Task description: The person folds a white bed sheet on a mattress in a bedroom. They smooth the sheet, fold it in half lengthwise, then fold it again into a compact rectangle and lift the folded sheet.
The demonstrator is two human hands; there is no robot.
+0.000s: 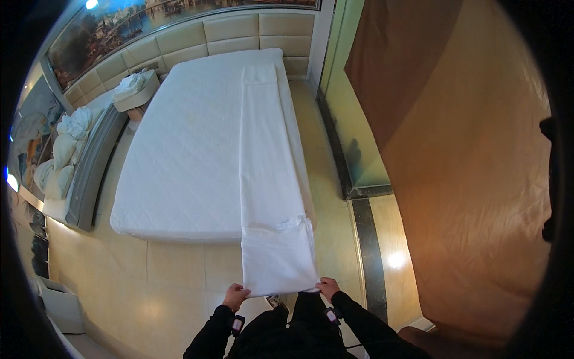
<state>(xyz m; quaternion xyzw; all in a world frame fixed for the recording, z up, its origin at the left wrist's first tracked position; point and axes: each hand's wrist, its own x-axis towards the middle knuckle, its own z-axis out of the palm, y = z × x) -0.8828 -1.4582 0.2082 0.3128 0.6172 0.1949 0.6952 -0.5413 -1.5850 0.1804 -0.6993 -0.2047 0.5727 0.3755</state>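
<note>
A long folded white sheet (269,157) runs lengthwise along the right side of a white mattress (193,148). Its near end reaches past the foot of the bed, where I hold it up by two corners. My left hand (236,297) pinches the left corner between thumb and fingers. At the right corner, my right hand (328,287) grips the cloth the same way. The overhanging part is stretched fairly flat between both hands, with a crosswise fold edge near the mattress foot. The fingertips under the cloth are partly hidden.
A second bed (96,166) with rumpled white bedding stands left, beside a nightstand (136,92) carrying white cloth. A brown curtain (466,188) hangs right, near glass with a black sill (370,192). A white bin (60,305) stands lower left on the tiled floor (175,273).
</note>
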